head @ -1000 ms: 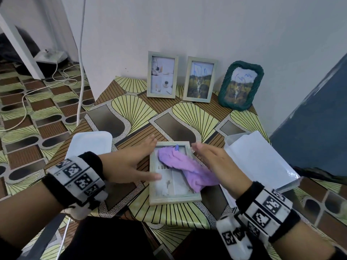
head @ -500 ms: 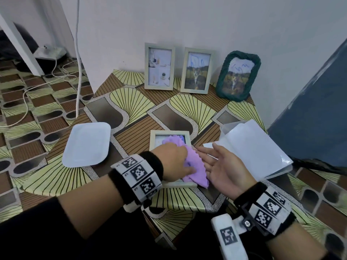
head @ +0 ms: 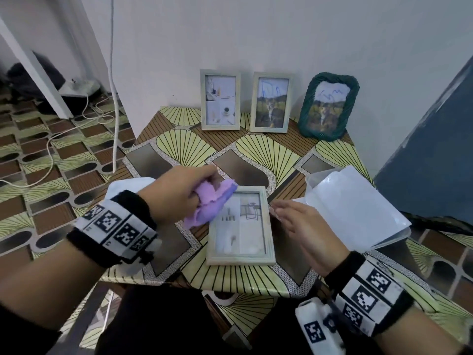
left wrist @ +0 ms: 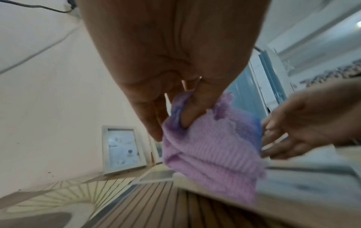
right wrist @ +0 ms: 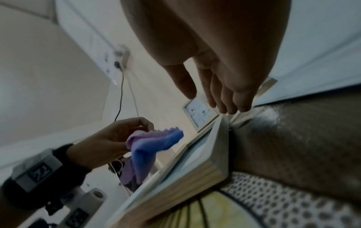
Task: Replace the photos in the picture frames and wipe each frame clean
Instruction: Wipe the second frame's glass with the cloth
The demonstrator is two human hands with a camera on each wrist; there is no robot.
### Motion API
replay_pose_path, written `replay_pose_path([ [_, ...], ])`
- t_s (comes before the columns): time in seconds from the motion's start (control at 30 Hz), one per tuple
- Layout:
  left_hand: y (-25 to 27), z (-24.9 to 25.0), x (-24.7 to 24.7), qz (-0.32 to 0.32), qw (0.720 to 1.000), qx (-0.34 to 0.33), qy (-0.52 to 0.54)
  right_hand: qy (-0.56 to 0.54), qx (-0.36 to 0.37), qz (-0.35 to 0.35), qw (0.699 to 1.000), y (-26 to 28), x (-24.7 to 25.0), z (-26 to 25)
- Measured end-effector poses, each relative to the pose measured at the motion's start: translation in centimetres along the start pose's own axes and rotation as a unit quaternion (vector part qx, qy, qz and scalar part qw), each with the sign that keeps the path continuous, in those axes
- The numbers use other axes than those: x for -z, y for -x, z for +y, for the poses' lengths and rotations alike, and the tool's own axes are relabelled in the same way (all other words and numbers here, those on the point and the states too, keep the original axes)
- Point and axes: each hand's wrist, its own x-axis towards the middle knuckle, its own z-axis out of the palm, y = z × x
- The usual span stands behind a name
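Note:
A pale green picture frame [head: 240,258] lies flat, face up, near the front of the patterned table [head: 184,147]. My left hand [head: 179,193] pinches a purple cloth [head: 212,203] and holds it above the frame's upper left corner; the cloth [left wrist: 213,148] hangs from my thumb and fingers. My right hand [head: 297,221] has straight fingers beside the frame's right edge [right wrist: 213,155] and holds nothing. Three more frames lean on the wall: a pale one [head: 220,102], a second pale one [head: 272,102], and a dark green woven one [head: 329,106].
A clear plastic photo sleeve album [head: 353,213] lies open at the table's right. A white tray-like lid [head: 122,185] sits at the left, partly behind my left wrist. White cables [head: 51,139] trail on the patterned floor. A blue surface [head: 435,149] stands at the right.
The cloth passed from my right hand to my left. My left hand has lifted it off the glass toward the upper left, and the frame's picture is now uncovered.

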Motion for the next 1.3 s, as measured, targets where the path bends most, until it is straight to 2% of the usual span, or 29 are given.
replay_pose_path([
  [0.07, 0.7, -0.7, 0.2, -0.064, 0.996, -0.016, -0.054, 0.077, 0.040, -0.028, 0.996, -0.1, -0.1, -0.3],
  [0.13, 1.4, -1.0, -0.6, -0.146, 0.981, -0.032, -0.122, 0.173, 0.055, -0.079, 0.980, -0.4, 0.1, 0.0],
  [0.23, 2.4, -1.7, -2.3, -0.263, 0.959, -0.028, -0.104, 0.360, 0.081, -0.136, 0.919, -0.6, 0.8, 0.4],
  [0.3, 2.9, -2.2, -3.3, -0.296, 0.951, -0.024, -0.081, 0.411, 0.094, -0.171, 0.891, -0.5, 1.3, 0.7],
  [0.43, 2.9, -2.5, -4.8, -0.272, 0.957, -0.037, -0.091, 0.445, 0.098, -0.205, 0.866, -0.3, 2.0, 1.1],
  [0.53, 2.6, -2.9, -4.7, -0.245, 0.967, -0.051, -0.040, 0.482, 0.116, -0.207, 0.843, -0.4, 2.0, 1.3],
  [0.63, 2.5, -3.5, -4.0, -0.188, 0.980, -0.062, -0.025, 0.486, 0.118, -0.211, 0.840, -0.6, 2.1, 1.4],
  [0.77, 1.1, -3.0, -2.5, -0.059, 0.991, -0.122, -0.005, 0.480, 0.123, -0.221, 0.840, -1.1, 2.3, 1.3],
  [0.83, -0.2, -2.7, -2.0, -0.037, 0.987, -0.152, -0.026, 0.480, 0.125, -0.228, 0.838, -1.3, 2.2, 1.2],
  [0.87, -1.0, -2.5, -2.0, -0.057, 0.985, -0.156, -0.049, 0.480, 0.127, -0.230, 0.837, -1.4, 2.2, 1.2],
  [0.97, -2.2, -2.6, -3.7, -0.194, 0.961, -0.141, -0.140, 0.480, 0.133, -0.217, 0.840, -1.5, 2.0, 1.1],
  [1.0, -2.4, -2.8, -4.3, -0.217, 0.952, -0.141, -0.160, 0.486, 0.135, -0.208, 0.838, -1.5, 1.9, 1.0],
  [1.17, -2.4, -3.4, -5.3, -0.222, 0.947, -0.156, -0.171, 0.556, 0.141, -0.189, 0.797, -1.8, 1.4, 1.0],
  [1.3, -1.1, -3.1, -5.2, -0.230, 0.945, -0.169, -0.161, 0.559, 0.139, -0.185, 0.796, -1.8, 1.4, 1.1],
])
